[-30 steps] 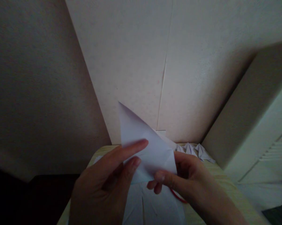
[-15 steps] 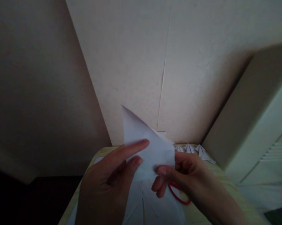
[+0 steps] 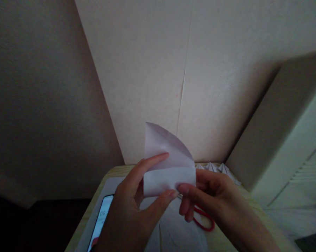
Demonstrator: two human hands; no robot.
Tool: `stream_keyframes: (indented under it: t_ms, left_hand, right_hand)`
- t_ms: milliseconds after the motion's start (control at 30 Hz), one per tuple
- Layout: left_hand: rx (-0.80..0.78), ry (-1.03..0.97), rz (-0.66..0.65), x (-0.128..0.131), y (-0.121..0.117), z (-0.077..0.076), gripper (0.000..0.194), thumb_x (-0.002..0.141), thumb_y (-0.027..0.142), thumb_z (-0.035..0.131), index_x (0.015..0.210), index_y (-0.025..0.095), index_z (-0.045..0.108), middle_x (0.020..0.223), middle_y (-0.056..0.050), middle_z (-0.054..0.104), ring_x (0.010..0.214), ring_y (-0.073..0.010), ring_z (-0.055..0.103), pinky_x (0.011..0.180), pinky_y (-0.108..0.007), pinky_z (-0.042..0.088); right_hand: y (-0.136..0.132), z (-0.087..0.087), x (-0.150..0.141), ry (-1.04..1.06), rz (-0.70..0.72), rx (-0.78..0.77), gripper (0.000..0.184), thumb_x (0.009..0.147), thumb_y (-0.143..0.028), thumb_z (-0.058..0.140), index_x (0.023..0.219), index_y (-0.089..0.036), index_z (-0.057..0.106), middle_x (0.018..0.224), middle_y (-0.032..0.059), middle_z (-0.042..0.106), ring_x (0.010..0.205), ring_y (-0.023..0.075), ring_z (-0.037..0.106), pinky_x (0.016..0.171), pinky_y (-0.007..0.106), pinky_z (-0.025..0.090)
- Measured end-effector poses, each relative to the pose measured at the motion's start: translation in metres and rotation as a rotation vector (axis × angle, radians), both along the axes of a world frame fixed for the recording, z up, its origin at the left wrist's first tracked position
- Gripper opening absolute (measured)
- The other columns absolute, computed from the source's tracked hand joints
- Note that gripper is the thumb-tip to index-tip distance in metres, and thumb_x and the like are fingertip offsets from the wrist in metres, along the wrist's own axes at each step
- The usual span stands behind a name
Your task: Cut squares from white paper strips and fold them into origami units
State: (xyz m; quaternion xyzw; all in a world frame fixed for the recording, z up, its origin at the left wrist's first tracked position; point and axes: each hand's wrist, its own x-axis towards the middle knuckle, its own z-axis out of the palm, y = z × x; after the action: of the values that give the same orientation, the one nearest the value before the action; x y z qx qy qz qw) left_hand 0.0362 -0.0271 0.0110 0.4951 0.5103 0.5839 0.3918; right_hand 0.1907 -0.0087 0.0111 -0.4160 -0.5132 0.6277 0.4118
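Note:
Between both hands is a white sheet of paper point(image 3: 163, 180), its lower part turned up as a flap and its upper part bowing to a point at the top left. My left hand point(image 3: 137, 199) grips it from the left, thumb on the folded lower edge and index finger stretched over the upper part. At the right edge, my right hand point(image 3: 207, 192) pinches the paper between thumb and fingers. Below the right hand lie scissors with red handles point(image 3: 209, 225), their blades mostly hidden.
A pale wooden table point(image 3: 118, 171) stands against the wall point(image 3: 147, 70). Several folded paper pieces point(image 3: 212, 167) line its back right. White paper point(image 3: 181, 231) covers its front, and a lit phone point(image 3: 102, 213) lies at left. A white cabinet point(image 3: 292, 140) rises at right.
The paper's lower part has been turned up into a flap, and its upper part now curves. My left thumb has moved right along the bottom edge. The phone has come into view.

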Motion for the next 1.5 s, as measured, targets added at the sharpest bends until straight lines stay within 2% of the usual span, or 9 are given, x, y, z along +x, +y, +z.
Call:
stream_keyframes:
  t_ms: [267,600,767,900,1000,1067,1167,1333,1500]
  left_hand:
    - [-0.064,-0.025,-0.017,-0.004,0.003,0.0,0.047,0.061,0.015,0.082,0.105,0.032,0.078,0.092,0.003,0.083,0.075,-0.0188,0.078,0.069,-0.024,0.064]
    - [-0.037,-0.052,-0.008,-0.02,0.004,0.004,0.056,0.061,0.017,0.082,0.115,0.03,0.07,0.157,-0.005,0.053,0.117,-0.0324,0.071,0.06,-0.024,0.064]
    - [-0.107,-0.083,-0.043,-0.026,0.003,0.01,0.075,0.059,0.016,0.086,0.128,0.03,0.062,0.11,-0.005,0.08,0.082,-0.0261,0.08,0.059,-0.027,0.065]
    - [-0.158,-0.163,0.079,-0.036,-0.001,0.013,0.082,0.053,0.016,0.089,0.129,0.035,0.062,0.09,0.006,0.079,0.056,-0.0167,0.076,0.05,-0.021,0.061]
    - [-0.034,-0.072,0.288,-0.051,0.0,0.012,0.082,0.055,0.016,0.092,0.129,0.039,0.063,0.09,0.009,0.079,0.056,-0.0138,0.074,0.043,-0.016,0.058]
    - [0.071,-0.041,0.323,-0.057,0.0,0.011,0.061,0.067,0.019,0.089,0.12,0.041,0.067,0.096,0.011,0.081,0.083,-0.0188,0.079,0.053,-0.017,0.062]
    - [0.073,-0.103,0.206,-0.051,-0.001,0.011,0.041,0.07,0.033,0.089,0.108,0.034,0.072,0.111,0.007,0.082,0.116,-0.0222,0.072,0.073,-0.017,0.063]
    - [-0.191,-0.311,-0.116,-0.026,-0.006,0.014,0.08,0.056,0.027,0.095,0.129,0.022,0.061,0.09,-0.005,0.085,0.085,-0.0266,0.081,0.072,-0.027,0.064]
    - [-0.237,-0.299,-0.148,-0.018,-0.007,0.015,0.093,0.063,0.014,0.09,0.145,0.023,0.048,0.086,-0.002,0.085,0.076,-0.0221,0.082,0.065,-0.021,0.062]
  right_hand:
    - [-0.002,-0.007,-0.001,-0.033,-0.021,0.111,0.026,0.08,-0.044,0.081,0.073,-0.02,0.073,0.054,-0.0035,0.067,0.05,0.0113,0.06,0.051,0.021,0.045]
    - [-0.006,-0.002,0.004,-0.072,0.011,0.147,0.03,0.081,-0.045,0.08,0.067,-0.02,0.07,0.056,-0.0013,0.07,0.048,0.0114,0.06,0.045,0.021,0.04]
    - [-0.008,-0.004,0.001,-0.072,0.033,0.159,0.029,0.085,-0.043,0.077,0.068,-0.02,0.071,0.056,-0.0016,0.071,0.048,0.0109,0.061,0.051,0.022,0.046]
    - [-0.008,-0.005,0.006,-0.076,-0.004,0.201,0.027,0.086,-0.038,0.076,0.066,-0.02,0.072,0.056,-0.0009,0.072,0.048,0.011,0.062,0.047,0.021,0.043]
    - [-0.01,-0.001,0.018,-0.139,-0.11,0.251,0.031,0.084,-0.041,0.077,0.061,-0.021,0.072,0.055,0.0016,0.073,0.049,0.0132,0.063,0.046,0.021,0.044]
    - [-0.011,0.002,0.026,-0.169,-0.161,0.269,0.034,0.084,-0.044,0.077,0.059,-0.021,0.072,0.055,0.003,0.073,0.05,0.0149,0.065,0.048,0.022,0.047]
    - [-0.011,0.003,0.028,-0.148,-0.151,0.271,0.031,0.084,-0.043,0.077,0.062,-0.022,0.075,0.057,0.0028,0.074,0.048,0.0144,0.064,0.046,0.022,0.046]
    - [-0.009,-0.002,0.02,-0.063,-0.039,0.286,0.026,0.086,-0.038,0.077,0.065,-0.022,0.078,0.058,0.0001,0.073,0.048,0.0113,0.061,0.046,0.02,0.043]
    - [-0.01,-0.004,0.013,-0.154,-0.08,0.344,0.024,0.085,-0.031,0.076,0.063,-0.024,0.078,0.058,0.0001,0.076,0.054,0.0129,0.065,0.048,0.02,0.043]
